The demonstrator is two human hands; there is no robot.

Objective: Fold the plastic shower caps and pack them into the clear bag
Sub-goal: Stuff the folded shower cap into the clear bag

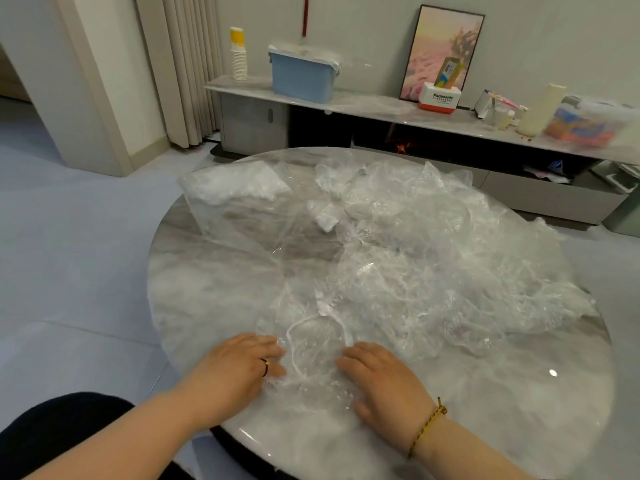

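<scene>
Left hand [239,368] and right hand [384,382] laid flat, fingers loose, gripping nothing, on one shower cap [311,344] at the near table [207,306] edge; likely featherlight, limp, slippery, best pinched at the elastic rim; clear bag [242,206] far left, holding folded white caps; loose pile [433,237] beside.

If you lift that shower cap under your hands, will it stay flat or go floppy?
Probably floppy: the shower cap is thin, wrinkled film, even with the left hand and right hand resting on it. It likely weighs almost nothing, like the puffy pile behind. It may slide easily on the glossy table.
</scene>
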